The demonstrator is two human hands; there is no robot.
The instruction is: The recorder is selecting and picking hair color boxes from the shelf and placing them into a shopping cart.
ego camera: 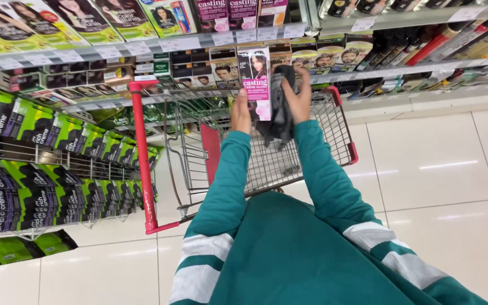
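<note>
Scene brightly and evenly lit from overhead. Strip-light glare reflected on glossy floor tiles (436, 166). Shadows soft and faint. Strong wide-angle distortion seen at edges, shelves (187, 42) bent and tilted. Slight softness noted on far shelf items.

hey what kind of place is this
Likely a supermarket's hair-care aisle: shelves of boxed hair dye, a red shopping cart, and the left hand holding a hair dye box.

Top: teal green long-sleeved sweatshirt (289, 254)
Sleeves: teal, each crossed by two pale grey bands near the upper arm
Hands: bare
</note>
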